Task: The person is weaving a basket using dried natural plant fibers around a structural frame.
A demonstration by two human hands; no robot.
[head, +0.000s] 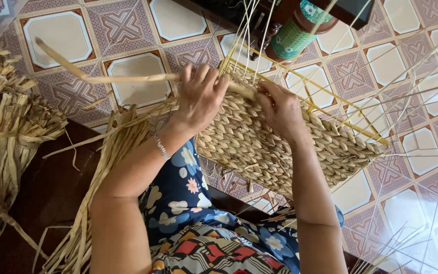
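While the tan woven-straw basket panel [275, 142] rests on my lap, my left hand [201, 96] pinches a flat pale straw strand [112, 77] at its upper edge; my right hand [280, 109] clamps that rim. Patterned floor tiles [62, 35] lie open beyond.

You wear a thin silver beaded bracelet [162, 148] on your left wrist, arms bare w/ no sleeves showing, plus a dark blue floral garment [188, 203] w/ white, pink & yellow blossoms over red-patterned fabric [214, 256] at the lap.
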